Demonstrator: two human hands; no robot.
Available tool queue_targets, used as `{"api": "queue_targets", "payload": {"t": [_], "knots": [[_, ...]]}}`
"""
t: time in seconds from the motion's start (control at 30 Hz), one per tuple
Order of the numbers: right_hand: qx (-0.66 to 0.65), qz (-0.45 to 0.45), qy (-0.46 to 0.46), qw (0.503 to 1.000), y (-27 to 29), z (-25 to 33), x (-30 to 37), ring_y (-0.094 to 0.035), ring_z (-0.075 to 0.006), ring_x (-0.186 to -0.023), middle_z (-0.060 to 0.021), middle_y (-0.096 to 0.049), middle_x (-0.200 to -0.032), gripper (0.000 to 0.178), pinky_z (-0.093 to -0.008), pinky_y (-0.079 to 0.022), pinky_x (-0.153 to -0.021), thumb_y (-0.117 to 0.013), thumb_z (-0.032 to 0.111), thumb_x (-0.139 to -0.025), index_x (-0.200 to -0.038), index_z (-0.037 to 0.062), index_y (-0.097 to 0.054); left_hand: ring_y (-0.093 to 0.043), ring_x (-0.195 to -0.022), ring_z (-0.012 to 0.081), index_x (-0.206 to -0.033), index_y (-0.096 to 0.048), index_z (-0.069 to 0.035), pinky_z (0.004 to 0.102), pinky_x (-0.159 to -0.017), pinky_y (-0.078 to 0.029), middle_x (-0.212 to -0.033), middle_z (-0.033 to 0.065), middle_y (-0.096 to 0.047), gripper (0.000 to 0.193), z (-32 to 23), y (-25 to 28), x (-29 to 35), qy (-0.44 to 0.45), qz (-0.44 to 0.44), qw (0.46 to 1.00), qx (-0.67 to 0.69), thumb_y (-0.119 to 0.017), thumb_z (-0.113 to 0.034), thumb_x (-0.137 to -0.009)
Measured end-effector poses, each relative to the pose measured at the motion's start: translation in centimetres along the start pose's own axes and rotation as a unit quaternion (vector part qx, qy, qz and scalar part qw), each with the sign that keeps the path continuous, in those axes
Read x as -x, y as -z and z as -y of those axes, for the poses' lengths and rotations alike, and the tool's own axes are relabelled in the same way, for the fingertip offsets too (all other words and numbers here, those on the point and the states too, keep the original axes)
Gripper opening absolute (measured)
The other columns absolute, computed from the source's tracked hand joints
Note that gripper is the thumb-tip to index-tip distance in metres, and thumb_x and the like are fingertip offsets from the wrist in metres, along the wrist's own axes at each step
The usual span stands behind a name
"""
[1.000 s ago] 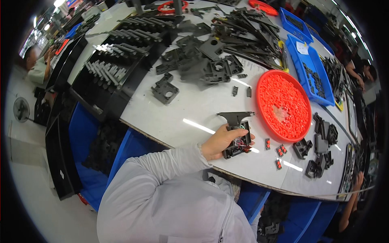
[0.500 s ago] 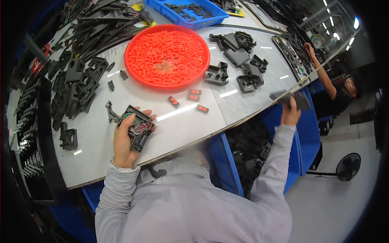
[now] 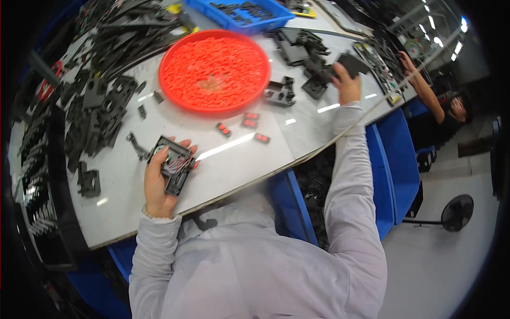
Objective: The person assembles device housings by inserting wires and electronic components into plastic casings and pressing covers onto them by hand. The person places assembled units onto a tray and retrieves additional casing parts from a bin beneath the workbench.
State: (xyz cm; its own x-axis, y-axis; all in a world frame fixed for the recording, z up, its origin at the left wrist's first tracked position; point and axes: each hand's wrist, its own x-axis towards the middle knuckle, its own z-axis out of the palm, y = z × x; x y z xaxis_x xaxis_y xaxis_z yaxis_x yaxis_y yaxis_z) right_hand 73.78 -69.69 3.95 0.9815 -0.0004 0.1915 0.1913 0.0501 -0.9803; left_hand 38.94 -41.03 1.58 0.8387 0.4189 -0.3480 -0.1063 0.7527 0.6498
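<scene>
My left hand [image 3: 157,183] is closed around a dark grey plastic housing [image 3: 180,169] with thin wires and a green round part inside. It is held above the white table's near left side, beside a small dark bracket arm [image 3: 136,145]. Over the right of the table, my right hand [image 3: 348,84] grips a flat dark grey plastic piece [image 3: 353,64]. Just left of that hand lie several dark grey housings [image 3: 315,85]. Small dark blocks [image 3: 262,138] with paired red pieces rest on the table between my hands.
A round red tray [image 3: 164,85] full of small red parts stands mid-table. Behind it sits a blue bin [image 3: 234,24] of dark parts. Dark plastic parts [image 3: 98,106] pile up at left. Blue bins [image 3: 297,204] stand below the table edge. A person [image 3: 441,111] works at far right.
My right hand has moved from above the blue bins by the table edge, up and left over the table, carrying the flat piece. The left hand still holds the housing, nearly in place.
</scene>
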Motion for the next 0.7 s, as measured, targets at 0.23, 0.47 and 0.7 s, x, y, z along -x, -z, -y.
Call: {"api": "queue_targets", "payload": {"t": [0.23,0.47,0.7], "knots": [[-0.231,-0.148,-0.006,0.962,14.9,-1.0,-0.6,-0.058,-0.0199,-0.099,-0.0068,-0.062,-0.101,0.022,-0.0354,-0.046,-0.083,-0.059,0.021,-0.087,-0.103,0.0064,-0.057,-0.053,-0.107,0.0378,-0.121,-0.039,-0.001,0.048,-0.085,-0.051,-0.115,0.0251,-0.051,0.042,0.0,-0.8,-1.0,-0.012,0.079,0.995,0.064,-0.05,-0.023,-0.087],[-0.268,-0.162,0.136,0.94,16.4,5.7,11.7,-0.06,-0.0223,-0.097,-0.0151,-0.059,-0.108,0.036,-0.0311,-0.05,-0.076,-0.051,0.023,-0.091,-0.114,-0.0032,-0.049,-0.054,-0.107,0.037,-0.118,-0.043,-0.002,0.0442,-0.083,-0.051,-0.113,0.0234,-0.054,0.037,-1.7,-0.7,0.3,-0.057,0.088,0.987,0.121,-0.049,-0.023,-0.088],[-0.145,0.204,-0.007,0.968,-1.0,5.2,20.7,-0.061,-0.0261,-0.08,-0.0178,-0.057,-0.102,0.049,-0.0396,-0.052,-0.071,-0.061,0.012,-0.08,-0.121,-0.0038,-0.041,-0.054,-0.107,0.0368,-0.119,-0.042,-0.003,0.046,-0.084,-0.051,-0.114,0.0238,-0.053,0.047,-2.4,-0.1,1.7,-0.082,0.107,0.98,0.143,-0.053,-0.036,-0.087]]}}
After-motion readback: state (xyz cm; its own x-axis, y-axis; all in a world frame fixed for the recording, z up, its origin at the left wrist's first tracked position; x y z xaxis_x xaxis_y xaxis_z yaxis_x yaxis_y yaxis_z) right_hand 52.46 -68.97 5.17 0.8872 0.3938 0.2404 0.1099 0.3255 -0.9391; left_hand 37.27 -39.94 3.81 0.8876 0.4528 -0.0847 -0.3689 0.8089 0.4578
